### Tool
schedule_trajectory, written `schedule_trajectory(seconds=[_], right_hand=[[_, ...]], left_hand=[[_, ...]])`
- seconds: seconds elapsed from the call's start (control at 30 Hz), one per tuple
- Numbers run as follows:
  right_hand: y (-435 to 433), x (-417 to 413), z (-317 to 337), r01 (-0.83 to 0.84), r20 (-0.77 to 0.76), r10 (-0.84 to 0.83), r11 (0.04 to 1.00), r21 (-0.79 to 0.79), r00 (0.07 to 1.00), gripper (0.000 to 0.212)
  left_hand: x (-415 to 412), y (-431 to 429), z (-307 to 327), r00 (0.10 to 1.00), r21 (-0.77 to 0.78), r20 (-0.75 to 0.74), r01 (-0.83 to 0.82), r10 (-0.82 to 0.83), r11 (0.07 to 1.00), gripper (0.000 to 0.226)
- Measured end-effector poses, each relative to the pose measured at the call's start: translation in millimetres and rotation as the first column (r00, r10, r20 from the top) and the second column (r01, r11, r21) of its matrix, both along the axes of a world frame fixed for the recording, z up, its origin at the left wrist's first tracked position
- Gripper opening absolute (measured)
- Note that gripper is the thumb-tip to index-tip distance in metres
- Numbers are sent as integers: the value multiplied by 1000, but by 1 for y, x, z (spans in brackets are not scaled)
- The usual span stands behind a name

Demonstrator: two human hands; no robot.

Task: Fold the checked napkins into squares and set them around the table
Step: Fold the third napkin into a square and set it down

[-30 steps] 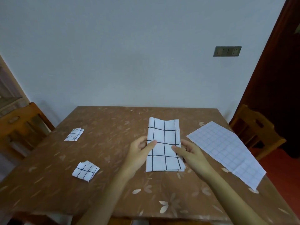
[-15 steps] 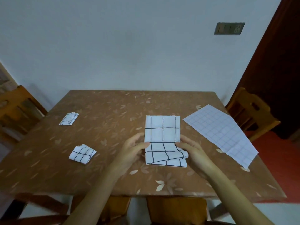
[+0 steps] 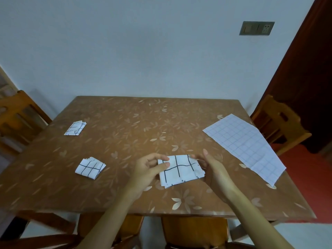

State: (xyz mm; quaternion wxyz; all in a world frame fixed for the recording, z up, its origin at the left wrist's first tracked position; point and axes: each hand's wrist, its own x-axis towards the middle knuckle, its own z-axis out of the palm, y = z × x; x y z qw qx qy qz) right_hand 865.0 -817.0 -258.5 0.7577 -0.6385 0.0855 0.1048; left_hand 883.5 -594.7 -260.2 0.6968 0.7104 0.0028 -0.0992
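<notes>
A white napkin with black checks (image 3: 180, 170) lies folded into a rough square near the table's front edge. My left hand (image 3: 150, 168) pinches its left edge between thumb and fingers. My right hand (image 3: 212, 168) holds its right edge, fingers curled around the cloth. Two folded checked napkins sit on the left side of the table, one near the front (image 3: 90, 168) and one farther back (image 3: 75, 128). A larger napkin with a fine pale grid (image 3: 246, 146) lies spread flat at the right.
The brown table (image 3: 125, 137) has a leaf pattern and stands against a pale wall. Wooden chairs stand at the left (image 3: 19, 115), at the right (image 3: 280, 123) and under the front edge (image 3: 194, 230). A dark door is at the far right.
The long folded napkin has been folded over toward me into a shorter square. Both hands moved from its middle to its left and right edges. The camera tilted down.
</notes>
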Motion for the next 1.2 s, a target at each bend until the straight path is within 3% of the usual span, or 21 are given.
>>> schedule_trajectory(seconds=[0.13,0.27,0.47,0.57,0.67,0.83,0.93,1.07,1.2], right_hand=[[4,-4,-11,-1,5,1,999,-54,1000,49],[16,-7,-19,-19,13,21,992,-124,1000,34],[19,-9,-29,69,27,-67,994,-89,997,33],[9,-8,-37,151,14,-151,987,-58,988,34],[-1,-8,-46,237,-14,-239,970,-58,971,39],[-13,-13,-57,306,-86,-314,947,-94,945,29],[-21,-17,-71,282,-193,-308,947,-154,931,26],[-36,-26,-89,123,-280,-217,940,-318,935,10],[-56,-25,-111,46,-345,-209,904,-426,915,20]], left_hand=[[-6,-12,-10,986,40,103,-132,128,990,17],[-17,-29,-16,964,81,195,-198,179,977,37],[-19,-41,-35,970,51,141,-207,199,977,52],[-15,-36,-49,982,-8,30,-187,187,982,58],[-17,-38,-56,986,-23,-6,-166,166,986,48],[-16,-37,-76,990,10,-61,-128,128,992,29],[-10,-41,-94,990,65,-90,-102,108,993,25],[2,-53,-121,992,192,-129,15,10,981,28],[9,-71,-150,963,312,-259,158,-76,937,42]])
